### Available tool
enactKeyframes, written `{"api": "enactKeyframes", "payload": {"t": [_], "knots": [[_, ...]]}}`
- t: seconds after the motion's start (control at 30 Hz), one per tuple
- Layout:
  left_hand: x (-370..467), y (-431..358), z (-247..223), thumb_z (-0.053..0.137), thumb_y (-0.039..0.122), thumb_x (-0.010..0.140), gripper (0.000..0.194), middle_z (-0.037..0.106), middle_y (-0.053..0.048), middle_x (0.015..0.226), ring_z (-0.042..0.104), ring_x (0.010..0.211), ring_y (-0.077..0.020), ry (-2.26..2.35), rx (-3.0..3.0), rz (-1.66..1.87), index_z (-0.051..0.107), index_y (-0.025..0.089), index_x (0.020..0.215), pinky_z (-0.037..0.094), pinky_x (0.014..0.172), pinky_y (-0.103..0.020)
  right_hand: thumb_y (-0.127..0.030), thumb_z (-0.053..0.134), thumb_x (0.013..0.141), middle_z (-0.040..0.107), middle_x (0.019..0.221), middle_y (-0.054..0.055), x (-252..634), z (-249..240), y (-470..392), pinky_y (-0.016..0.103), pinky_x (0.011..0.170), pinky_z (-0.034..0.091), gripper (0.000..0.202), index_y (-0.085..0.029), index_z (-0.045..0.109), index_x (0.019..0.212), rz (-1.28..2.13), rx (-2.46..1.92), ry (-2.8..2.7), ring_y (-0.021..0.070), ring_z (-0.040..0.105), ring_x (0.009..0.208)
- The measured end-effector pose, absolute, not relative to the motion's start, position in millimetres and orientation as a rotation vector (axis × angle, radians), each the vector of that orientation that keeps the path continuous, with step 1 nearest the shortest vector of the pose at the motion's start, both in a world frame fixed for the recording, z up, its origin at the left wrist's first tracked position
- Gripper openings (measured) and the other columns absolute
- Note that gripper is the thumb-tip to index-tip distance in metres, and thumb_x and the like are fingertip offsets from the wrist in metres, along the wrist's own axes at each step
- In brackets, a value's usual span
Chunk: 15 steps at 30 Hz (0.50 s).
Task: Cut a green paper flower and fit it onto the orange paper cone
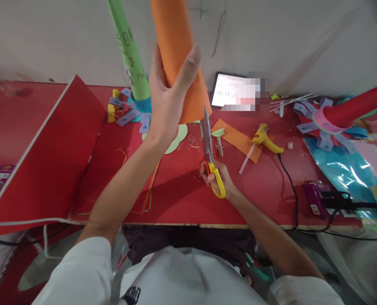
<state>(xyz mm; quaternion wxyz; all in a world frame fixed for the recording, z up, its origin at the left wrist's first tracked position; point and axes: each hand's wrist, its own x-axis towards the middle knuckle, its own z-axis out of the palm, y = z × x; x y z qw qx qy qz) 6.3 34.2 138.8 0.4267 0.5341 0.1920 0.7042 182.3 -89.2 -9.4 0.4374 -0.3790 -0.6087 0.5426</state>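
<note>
My left hand point(171, 93) is wrapped round an orange paper tube point(174, 40), held up at a slant above the table. Scissors with yellow and red handles point(219, 182) are in my right hand point(218, 176). Their blades point up and their tip is at the tube's lower right edge; whether the tip touches the paper I cannot tell. Behind my left wrist, pale green scalloped paper point(177, 137) lies partly hidden. An orange paper strip point(236, 137) rests to the right of the blades.
A green paper tube point(129, 55) stands at the back left, near a tilted red board point(55, 156). Right of centre lie a yellow glue gun point(266, 140) and a clothespin point(219, 146). A lit tablet point(228, 91) leans at the wall. Further right are a purple power socket point(315, 199) and a red tube point(360, 106).
</note>
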Motion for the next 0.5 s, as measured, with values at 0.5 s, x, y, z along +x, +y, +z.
{"api": "enactKeyframes", "payload": {"t": [0.5], "knots": [[7, 36, 138, 0.089, 0.06, 0.08, 0.035, 0.068, 0.0, 0.102, 0.07, 0.1, -0.0229, 0.482, 1.305, 1.744, 0.073, 0.039, 0.104, 0.062, 0.089, -0.041, -0.087, 0.07, 0.08, 0.053, 0.067, -0.003, 185, -15, -91, 0.026, 0.047, 0.033, 0.067, -0.022, 0.058, 0.083, 1.296, -1.003, -1.491, 0.0117, 0.043, 0.054]]}}
